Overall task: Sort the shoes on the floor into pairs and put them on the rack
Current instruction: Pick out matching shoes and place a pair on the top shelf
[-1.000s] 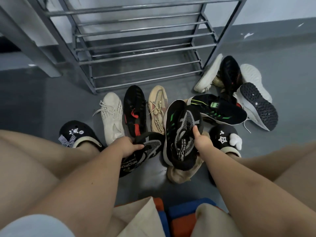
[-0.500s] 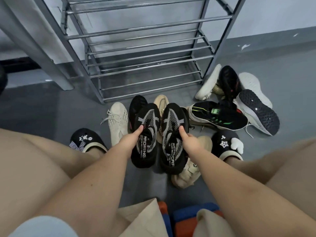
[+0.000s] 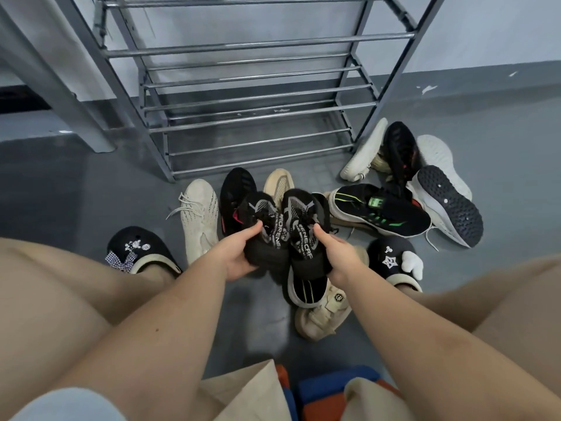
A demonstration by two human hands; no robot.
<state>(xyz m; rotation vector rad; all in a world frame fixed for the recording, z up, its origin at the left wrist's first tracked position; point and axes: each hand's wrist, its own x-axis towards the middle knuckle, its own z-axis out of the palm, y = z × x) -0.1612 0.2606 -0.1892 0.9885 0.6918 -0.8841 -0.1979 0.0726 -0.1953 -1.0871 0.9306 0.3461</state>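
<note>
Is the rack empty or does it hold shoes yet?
Empty as far as visible: the rack's bars are bare on every visible shelf; its top is out of frame.

A grey floor (image 3: 76,192) fills most of the view, meeting a pale wall (image 3: 501,28) with a grey skirting band (image 3: 485,83) at twelve to two o'clock. A slanted grey metal beam (image 3: 57,86) crosses at ten o'clock. At six o'clock lies a blue and orange cushion (image 3: 331,390), partly covered by beige cloth (image 3: 252,393). Black clogs with charms sit on the person's feet, one at nine o'clock (image 3: 136,247), one at three o'clock (image 3: 391,259).
</note>
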